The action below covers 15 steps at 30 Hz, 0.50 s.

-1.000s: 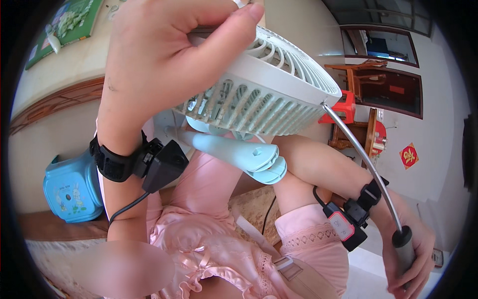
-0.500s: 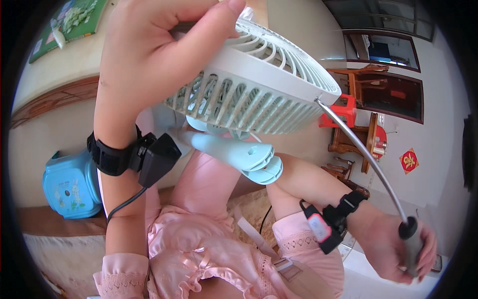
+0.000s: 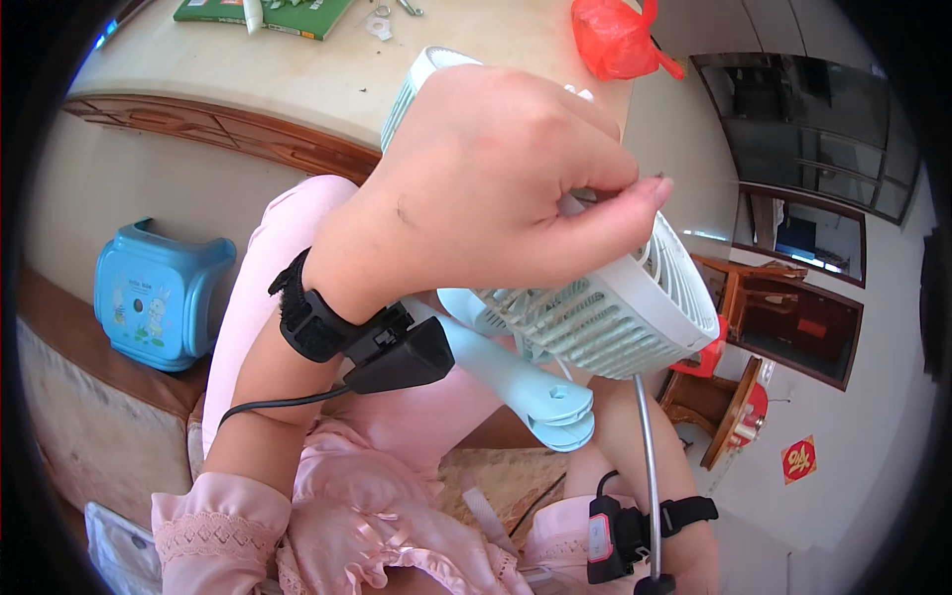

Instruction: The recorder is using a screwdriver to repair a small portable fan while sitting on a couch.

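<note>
A small white fan [image 3: 635,307] with a slatted cage tilts above my lap. Its light blue clip base [image 3: 531,382] hangs below, over my thighs. My left hand [image 3: 516,183] lies across the fan, fingers curled and thumb bent along the grille. It hides much of the cage, and its exact hold is partly covered. From the fan's lower rim, the metal shaft of a screwdriver [image 3: 647,466] runs down, its tip touching or close to the rim. At the bottom edge, my right hand [image 3: 689,560] is at the dark handle, its fingers mostly out of the picture.
A pale table [image 3: 297,84] at the far side bears a green book [image 3: 288,18], small metal parts and a red plastic bag [image 3: 620,40]. On the left stands a blue stool [image 3: 154,297] beside a brown sofa [image 3: 119,397]. Wooden furniture [image 3: 729,407] stands farther right.
My view has shifted, bringing more of the table and the red bag in. My left hand and the fan sit farther right and lower. The screwdriver has swung steeper, its handle lower.
</note>
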Each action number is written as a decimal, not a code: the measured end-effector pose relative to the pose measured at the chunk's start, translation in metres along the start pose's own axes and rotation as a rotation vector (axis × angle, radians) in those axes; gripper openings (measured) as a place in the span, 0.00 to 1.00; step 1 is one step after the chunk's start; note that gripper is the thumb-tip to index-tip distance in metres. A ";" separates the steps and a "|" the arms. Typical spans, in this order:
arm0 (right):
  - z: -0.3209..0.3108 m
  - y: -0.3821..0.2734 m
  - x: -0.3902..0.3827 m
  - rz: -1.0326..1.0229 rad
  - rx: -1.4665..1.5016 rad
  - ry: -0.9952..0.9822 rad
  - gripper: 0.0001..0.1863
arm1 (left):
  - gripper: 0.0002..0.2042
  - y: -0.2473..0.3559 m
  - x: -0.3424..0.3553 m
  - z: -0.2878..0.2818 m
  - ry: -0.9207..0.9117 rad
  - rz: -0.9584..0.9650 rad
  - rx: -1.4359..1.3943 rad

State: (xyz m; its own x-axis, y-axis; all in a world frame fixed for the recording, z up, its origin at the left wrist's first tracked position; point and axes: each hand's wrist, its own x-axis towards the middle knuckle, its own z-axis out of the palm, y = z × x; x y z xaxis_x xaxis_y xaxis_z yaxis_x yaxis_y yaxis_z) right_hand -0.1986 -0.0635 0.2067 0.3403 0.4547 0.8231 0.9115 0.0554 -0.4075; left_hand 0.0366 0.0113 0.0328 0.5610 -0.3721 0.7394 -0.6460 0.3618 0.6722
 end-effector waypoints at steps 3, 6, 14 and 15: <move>-0.002 0.005 -0.001 -0.025 0.014 0.001 0.09 | 0.10 0.001 -0.001 -0.003 0.007 -0.009 0.031; -0.004 0.007 0.001 -0.048 0.010 0.007 0.08 | 0.12 0.002 -0.002 -0.002 0.012 0.003 0.094; -0.002 0.007 0.008 -0.088 0.038 0.024 0.05 | 0.14 0.035 -0.012 0.022 0.111 -0.066 0.461; -0.003 0.008 0.008 -0.091 0.041 0.028 0.04 | 0.14 0.038 -0.013 0.024 0.127 -0.063 0.505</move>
State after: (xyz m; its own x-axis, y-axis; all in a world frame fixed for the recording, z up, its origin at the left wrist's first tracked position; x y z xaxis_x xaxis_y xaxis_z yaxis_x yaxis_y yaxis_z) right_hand -0.1883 -0.0622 0.2109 0.2636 0.4214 0.8677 0.9289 0.1319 -0.3462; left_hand -0.0074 0.0096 0.0479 0.6449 -0.2616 0.7181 -0.7605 -0.1267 0.6368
